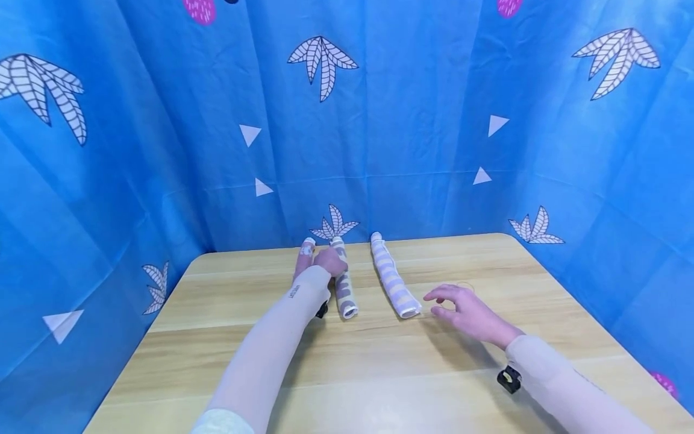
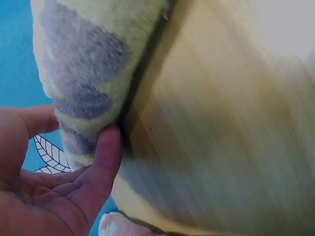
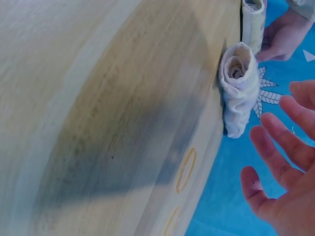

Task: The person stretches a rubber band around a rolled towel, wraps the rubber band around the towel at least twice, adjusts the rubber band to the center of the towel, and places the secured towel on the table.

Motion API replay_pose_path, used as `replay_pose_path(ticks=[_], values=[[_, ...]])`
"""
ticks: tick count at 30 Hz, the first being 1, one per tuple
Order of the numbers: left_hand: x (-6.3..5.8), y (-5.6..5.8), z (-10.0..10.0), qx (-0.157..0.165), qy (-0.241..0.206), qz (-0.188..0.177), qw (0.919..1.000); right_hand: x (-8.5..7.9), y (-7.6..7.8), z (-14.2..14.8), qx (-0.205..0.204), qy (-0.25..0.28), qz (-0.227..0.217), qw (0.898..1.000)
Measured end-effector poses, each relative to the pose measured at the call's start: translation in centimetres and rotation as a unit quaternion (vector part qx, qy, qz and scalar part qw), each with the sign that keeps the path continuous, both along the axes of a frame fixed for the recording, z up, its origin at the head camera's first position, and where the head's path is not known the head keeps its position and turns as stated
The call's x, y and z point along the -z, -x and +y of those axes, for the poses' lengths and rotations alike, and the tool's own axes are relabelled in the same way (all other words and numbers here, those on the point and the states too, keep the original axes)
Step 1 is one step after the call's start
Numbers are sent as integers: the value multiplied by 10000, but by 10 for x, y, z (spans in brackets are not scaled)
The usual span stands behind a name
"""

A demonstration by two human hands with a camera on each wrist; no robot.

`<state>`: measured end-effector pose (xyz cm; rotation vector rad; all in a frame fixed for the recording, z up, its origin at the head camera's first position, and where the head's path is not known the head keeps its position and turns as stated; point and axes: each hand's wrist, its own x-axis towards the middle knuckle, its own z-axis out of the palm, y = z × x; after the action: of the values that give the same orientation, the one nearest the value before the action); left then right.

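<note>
Three rolled towels lie side by side across the far part of the table. My left hand grips the middle one, a cream roll with grey patches; in the left wrist view, thumb and fingers pinch this patterned roll from both sides. Left of it is a pink roll, partly hidden behind the left hand and forearm. The third, a lilac-and-white striped roll, lies to the right, its spiral end showing in the right wrist view. Just right of that end, my right hand hovers with loosely bent, spread fingers, holding nothing.
Two thin yellow loops, the nearer-to-centre loop seen whole, lie on the wooden table by the right hand. A blue patterned curtain hangs along the table's back and sides.
</note>
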<state>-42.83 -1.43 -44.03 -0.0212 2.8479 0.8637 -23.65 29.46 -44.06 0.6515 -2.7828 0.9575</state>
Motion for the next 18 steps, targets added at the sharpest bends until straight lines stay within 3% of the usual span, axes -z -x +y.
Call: replay_pose_path(ticks=[5, 10, 13, 18], values=[[-3, -6, -7, -121, -260, -64, 9996, -1, 1, -3, -3, -146, -5, 9999], [-4, -7, -11, -291, -975, -217, 9946, -1, 0, -3, 55, -254, 17, 9997], [-8, -8, -13, -128, -1081, -175, 9939, 0, 0, -2, 102, -302, 52, 9995], [-25, -20, -16, 430, -787, -74, 9959, 2, 0, -1, 133, -329, 93, 9993]])
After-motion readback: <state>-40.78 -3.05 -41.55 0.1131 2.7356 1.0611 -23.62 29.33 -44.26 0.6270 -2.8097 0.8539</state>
